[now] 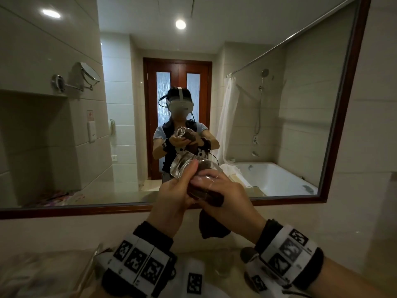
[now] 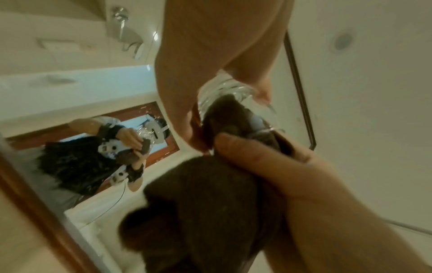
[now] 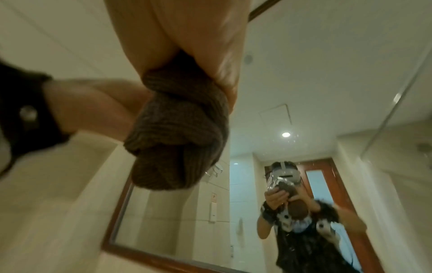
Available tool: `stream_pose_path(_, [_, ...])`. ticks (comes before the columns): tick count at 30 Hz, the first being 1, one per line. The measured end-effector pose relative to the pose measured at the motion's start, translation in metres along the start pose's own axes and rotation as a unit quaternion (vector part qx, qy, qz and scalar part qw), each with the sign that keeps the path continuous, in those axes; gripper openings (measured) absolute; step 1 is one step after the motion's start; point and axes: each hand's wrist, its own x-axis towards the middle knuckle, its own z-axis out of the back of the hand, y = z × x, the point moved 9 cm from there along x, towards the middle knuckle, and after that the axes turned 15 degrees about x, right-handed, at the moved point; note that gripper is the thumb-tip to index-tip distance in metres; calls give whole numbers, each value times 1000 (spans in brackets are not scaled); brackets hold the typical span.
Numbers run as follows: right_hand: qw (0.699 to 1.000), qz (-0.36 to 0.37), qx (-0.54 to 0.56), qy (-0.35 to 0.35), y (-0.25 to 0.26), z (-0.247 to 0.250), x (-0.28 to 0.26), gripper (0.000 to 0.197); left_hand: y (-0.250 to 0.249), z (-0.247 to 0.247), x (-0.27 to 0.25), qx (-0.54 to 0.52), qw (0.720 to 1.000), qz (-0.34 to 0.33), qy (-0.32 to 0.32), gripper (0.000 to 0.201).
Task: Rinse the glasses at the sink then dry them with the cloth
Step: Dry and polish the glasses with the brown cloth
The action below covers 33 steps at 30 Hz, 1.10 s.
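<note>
I hold a clear glass [image 1: 182,166] tilted on its side at chest height in front of the mirror. My left hand [image 1: 171,196] grips its thick base, thumb on the wall. A brown cloth [image 1: 211,227] is stuffed into the glass and hangs below it. My right hand [image 1: 227,196] grips the cloth at the glass's mouth. In the left wrist view my left hand [image 2: 210,55] clasps the glass [image 2: 224,92], and the right hand [image 2: 268,166] pinches the cloth [image 2: 198,203]. The right wrist view shows my right hand [image 3: 182,33] bunching the cloth [image 3: 177,129].
A second clear glass [image 1: 223,264] stands blurred on the counter [image 1: 204,246] below my hands. A metal-rimmed tray [image 1: 90,267] lies at the lower left. The wood-framed mirror [image 1: 129,208] fills the wall close ahead and reflects a bathtub and a door.
</note>
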Motion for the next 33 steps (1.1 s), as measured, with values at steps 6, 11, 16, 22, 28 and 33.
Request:
stream_pose_path(6, [802,-288,523,-8,-33,-2,-15,39,15,-2,5,-22,998,27,58,59])
stream_pose_path(11, [942,-183,278,-36,-28,19,-8,37,17,-6,1,-11,988,72,139,43])
stream_pose_path(16, [999,23,23,2,-4,1,-4,43,6,-8,6,-25,995,64,73,50])
stream_pose_path(22, [964,-187,184,47,-23,-9,-4,37,30,7,16,-70,993,77,-48,52])
stream_pose_path(28, [922,-288,234,112,-32,7,-24,34,48,28,8,-134,986,95,-31,20])
stream_pose_path(33, [993,-46,58,-96,-13,63,-15,51,39,30,6,9,1000,27,-9,33])
